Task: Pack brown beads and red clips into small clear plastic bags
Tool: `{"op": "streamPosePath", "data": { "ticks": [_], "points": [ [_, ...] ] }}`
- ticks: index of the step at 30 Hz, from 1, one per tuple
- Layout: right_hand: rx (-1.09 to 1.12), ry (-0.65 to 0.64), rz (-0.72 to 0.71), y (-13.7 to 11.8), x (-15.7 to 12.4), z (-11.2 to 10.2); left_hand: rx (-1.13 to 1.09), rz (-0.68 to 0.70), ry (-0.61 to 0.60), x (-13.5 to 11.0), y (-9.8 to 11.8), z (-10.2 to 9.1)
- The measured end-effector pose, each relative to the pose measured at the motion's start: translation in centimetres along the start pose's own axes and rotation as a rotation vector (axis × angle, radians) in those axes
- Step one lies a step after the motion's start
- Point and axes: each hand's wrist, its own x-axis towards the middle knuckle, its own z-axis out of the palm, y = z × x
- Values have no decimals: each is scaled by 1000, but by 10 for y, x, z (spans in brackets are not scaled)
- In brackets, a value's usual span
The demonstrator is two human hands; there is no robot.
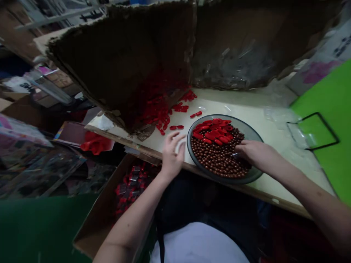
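Right-hand grip (248, 152) among glossy round brown beads (219, 159)

Small, cramped packing workshop. Cardboard sheeting (123, 62) lines a workbench (233, 104); a tray of red and brown beads (248, 128) sits on top, a carton of packaged red items (94, 219) below.

Dim, wide-angle view, edges bent.

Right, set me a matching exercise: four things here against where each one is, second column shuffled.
Things:
1. bare right hand
2. bare left hand
3. small round brown beads
4. shiny red packets

Places:
A. in an open brown cardboard box
B. in a round grey plate
C. reaching into that plate from its right
D. raised beside that plate's left rim

Pairs: 1-C, 2-D, 3-B, 4-A
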Motion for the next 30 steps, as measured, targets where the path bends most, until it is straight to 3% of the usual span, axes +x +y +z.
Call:
{"op": "streamPosePath", "data": {
  "ticks": [3,6,10,18,26,30],
  "points": [
    [-23,-152,-176,-10,4,13,-10,69,-194,-4,17,38],
    [62,-166,-216,-20,5,24,77,70,-272,-8,16,56],
    [320,-159,-154,-20,5,24,117,72,-316,-9,12,56],
    [1106,-198,-3,-13,-3,8,-5,11,-323,0,25,49],
    [1282,42,32,-33,-14,-10,-481,-197,-550,6,58,67],
    [1193,71,5,-34,-19,-16,-590,-330,-548,8,59,77]
  ]
}}
